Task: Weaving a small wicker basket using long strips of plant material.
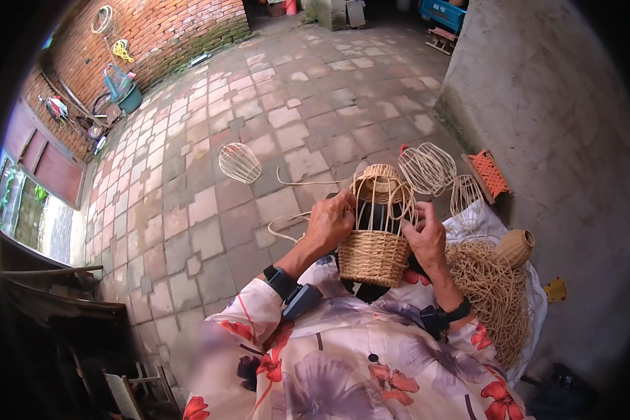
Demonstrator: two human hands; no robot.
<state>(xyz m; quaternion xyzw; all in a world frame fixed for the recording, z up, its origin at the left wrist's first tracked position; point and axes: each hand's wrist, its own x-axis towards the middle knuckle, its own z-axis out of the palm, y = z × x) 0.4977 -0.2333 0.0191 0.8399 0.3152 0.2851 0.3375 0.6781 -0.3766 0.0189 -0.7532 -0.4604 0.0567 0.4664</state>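
Note:
A partly woven basket (pixel 373 257) stands in front of me, its lower part a dense tan weave. Bare upright stakes rise above this to a woven band (pixel 379 183) at the far end, with dark gaps between them. My left hand (pixel 331 220) is closed at the basket's left stakes. Behind that hand a loose tan cord (pixel 285 225) loops out to the left. On the right side, my right hand (pixel 427 234) has its thumb and fingers pinched at the stakes just above the weave. Whether it also holds a strand is hidden.
Tan cord (pixel 493 301) lies heaped on a white sheet (pixel 537 308) at my right, with a finished-looking woven vessel (pixel 516 248). Open wire-like frames (pixel 427 170) stand beyond, near an orange woven stool (pixel 488 175). Another frame (pixel 240 163) lies on the paving. A grey wall (pixel 546 119) bounds the right.

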